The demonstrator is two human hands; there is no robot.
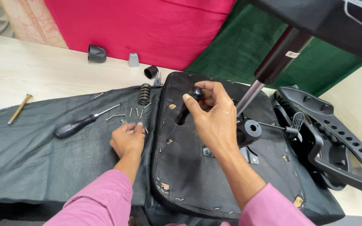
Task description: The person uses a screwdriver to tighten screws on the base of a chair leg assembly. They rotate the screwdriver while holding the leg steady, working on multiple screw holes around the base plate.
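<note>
Pink sleeves lead to a left hand (127,140) curled, knuckles up, over loose screws (135,113) on the dark cloth (30,155), seemingly picking one. Farther right, the right hand (214,119) grips a black-handled screwdriver (188,106) upright, tip pressed on the upturned seat base (189,175) beside the chair mechanism (248,132).

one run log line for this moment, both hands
left hand: on loose screws, dark cloth | right hand: grips black screwdriver, tip on upturned seat base | spare screwdriver: untouched
</note>
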